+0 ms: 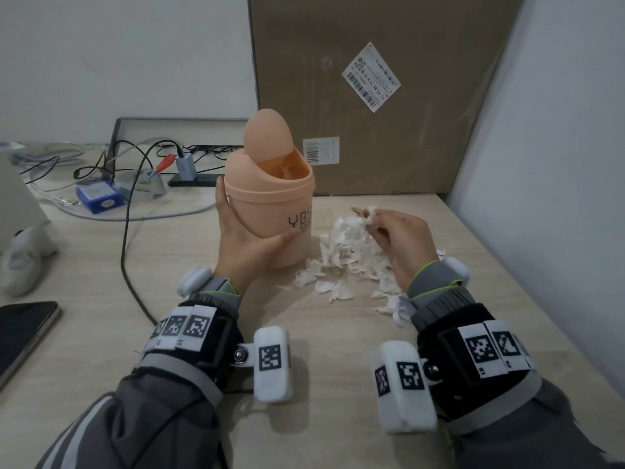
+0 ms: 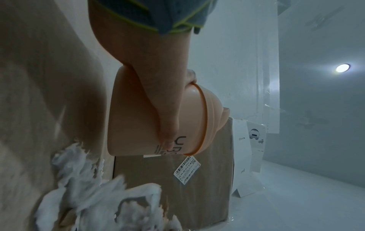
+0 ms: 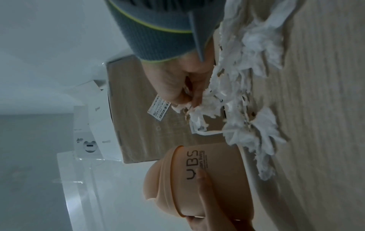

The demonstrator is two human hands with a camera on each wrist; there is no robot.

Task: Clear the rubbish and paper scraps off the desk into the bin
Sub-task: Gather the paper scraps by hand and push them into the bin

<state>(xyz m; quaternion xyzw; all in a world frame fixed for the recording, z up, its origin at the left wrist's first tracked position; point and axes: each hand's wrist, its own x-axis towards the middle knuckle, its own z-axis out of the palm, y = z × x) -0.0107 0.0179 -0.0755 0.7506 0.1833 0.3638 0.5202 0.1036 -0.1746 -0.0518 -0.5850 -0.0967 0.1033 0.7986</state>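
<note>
A small peach bin [image 1: 270, 201] [image 2: 142, 125] [image 3: 209, 176] with a swing lid tipped open stands on the desk. My left hand [image 1: 243, 242] [image 2: 158, 96] grips its body, thumb across the front near the printed letters. Right of the bin lies a pile of torn white paper scraps [image 1: 351, 255] [image 2: 94, 195] [image 3: 247, 96]. My right hand [image 1: 395, 238] [image 3: 177, 87] hovers over the top of the pile and pinches a small bunch of scraps [image 1: 370, 213] [image 3: 197, 109] between fingers and thumb.
A big cardboard box [image 1: 382, 96] stands against the wall behind the bin. Cables [image 1: 128, 204], a blue box [image 1: 99, 199] and adapters lie at the back left. A dark tablet [image 1: 23, 330] lies at the left edge. A white wall [image 1: 548, 164] borders the right side.
</note>
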